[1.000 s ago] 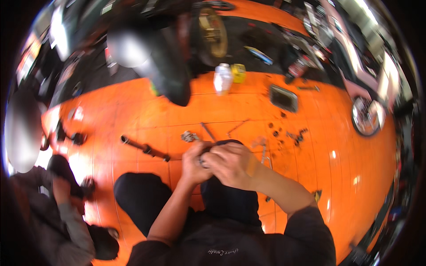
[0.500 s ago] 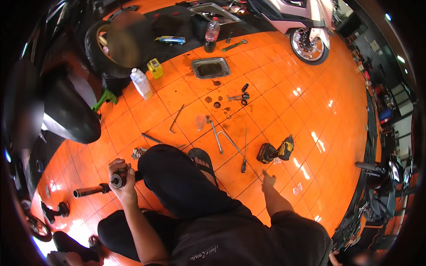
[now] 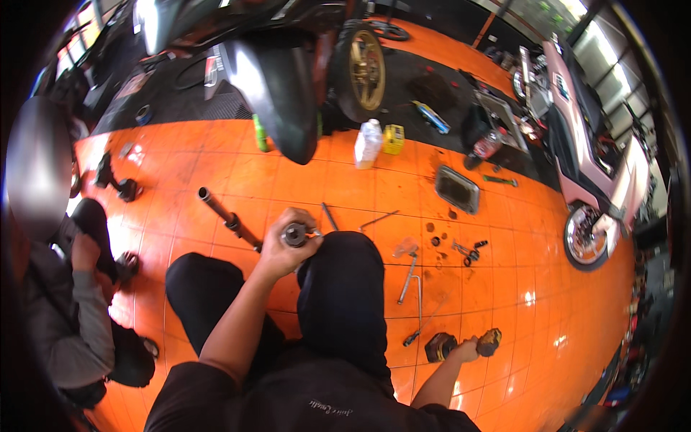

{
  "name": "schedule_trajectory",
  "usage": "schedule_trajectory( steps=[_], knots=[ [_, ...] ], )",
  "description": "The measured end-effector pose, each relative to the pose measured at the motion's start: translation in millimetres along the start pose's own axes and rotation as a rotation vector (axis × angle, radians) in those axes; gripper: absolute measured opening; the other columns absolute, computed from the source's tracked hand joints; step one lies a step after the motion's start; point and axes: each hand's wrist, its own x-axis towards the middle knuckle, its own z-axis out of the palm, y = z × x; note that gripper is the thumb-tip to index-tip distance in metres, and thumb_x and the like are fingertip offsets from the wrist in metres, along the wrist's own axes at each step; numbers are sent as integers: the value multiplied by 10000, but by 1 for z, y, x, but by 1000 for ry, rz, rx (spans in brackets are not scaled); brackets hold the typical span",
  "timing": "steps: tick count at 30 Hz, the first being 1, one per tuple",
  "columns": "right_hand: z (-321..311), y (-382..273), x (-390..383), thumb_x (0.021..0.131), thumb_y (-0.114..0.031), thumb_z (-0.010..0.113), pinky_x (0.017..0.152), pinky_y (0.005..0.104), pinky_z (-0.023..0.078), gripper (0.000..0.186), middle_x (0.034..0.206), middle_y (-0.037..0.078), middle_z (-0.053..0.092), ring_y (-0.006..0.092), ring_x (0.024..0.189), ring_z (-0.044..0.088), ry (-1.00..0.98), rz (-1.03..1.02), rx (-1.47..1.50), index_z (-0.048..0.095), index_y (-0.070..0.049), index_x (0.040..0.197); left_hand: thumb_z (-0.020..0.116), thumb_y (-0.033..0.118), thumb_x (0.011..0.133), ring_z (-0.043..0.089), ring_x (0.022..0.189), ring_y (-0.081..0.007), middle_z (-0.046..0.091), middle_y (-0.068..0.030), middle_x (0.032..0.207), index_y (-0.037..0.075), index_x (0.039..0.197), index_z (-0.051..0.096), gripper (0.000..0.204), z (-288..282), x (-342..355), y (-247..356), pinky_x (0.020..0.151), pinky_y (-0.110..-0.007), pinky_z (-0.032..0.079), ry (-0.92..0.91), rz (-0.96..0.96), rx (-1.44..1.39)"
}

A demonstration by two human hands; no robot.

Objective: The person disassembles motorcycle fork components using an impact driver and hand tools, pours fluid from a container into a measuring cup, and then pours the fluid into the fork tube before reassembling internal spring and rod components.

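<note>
My left hand (image 3: pixel 281 253) is closed around a dark metal cylindrical part (image 3: pixel 294 233), seen end-on beside my raised knee. Low at the right, my right hand (image 3: pixel 468 350) grips the handle of a yellow and black cordless drill (image 3: pixel 487 341), whose battery (image 3: pixel 440 348) rests near the tiles. A long fork tube (image 3: pixel 229 218) lies left of my left hand. Rods, a T-handled wrench (image 3: pixel 412 273), a screwdriver (image 3: pixel 410 337) and small dark parts (image 3: pixel 471 253) lie on the orange floor (image 3: pixel 547 295).
Another person (image 3: pixel 79 317) crouches at my left, near a second drill (image 3: pixel 108 173). Ahead are a dark motorbike fender (image 3: pixel 281 108), gold wheel (image 3: pixel 367 68), white bottle (image 3: pixel 368 144), yellow box (image 3: pixel 394 140) and metal tray (image 3: pixel 457 189). A pink scooter (image 3: pixel 590 158) stands at the right.
My right hand left the part held in my left hand, reached down to the right and closed on the drill. The view swung right, then back.
</note>
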Motion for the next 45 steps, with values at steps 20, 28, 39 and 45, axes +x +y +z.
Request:
schedule_trajectory(
  steps=[20, 28, 39, 45],
  knots=[
    [110, -320, -416, 724, 13, 773, 828, 309, 533, 385, 984, 79, 728, 150, 906, 682, -2073, -677, -730, 666, 16, 1094, 801, 84, 657, 613, 913, -246, 624, -89, 940, 48, 877, 644, 273, -3, -7, 4, 823, -376, 482, -142, 56, -44],
    [124, -332, -481, 751, -7, 761, 780, 302, 540, 326, 963, 74, 741, 126, 844, 678, -1934, -968, -1302, 685, 22, 1067, 791, 83, 624, 637, 927, -285, 638, -108, 933, 34, 872, 637, 296, -10, -9, -5, 809, -386, 505, -107, 103, -100],
    [124, -326, -504, 789, -72, 742, 592, 304, 522, 307, 776, 94, 706, 128, 619, 657, -1985, -976, -1249, 669, 15, 1075, 784, 94, 627, 642, 912, -300, 638, -105, 916, 41, 861, 643, 279, -20, -11, -6, 803, -381, 511, -52, 113, -80],
    [127, -328, -508, 793, -62, 735, 493, 281, 498, 293, 688, 80, 682, 120, 503, 644, -2040, -1036, -1227, 666, 10, 1069, 781, 96, 623, 640, 911, -305, 634, -109, 910, 37, 860, 643, 281, -20, -9, -8, 800, -381, 510, -62, 128, -75]
  ],
)
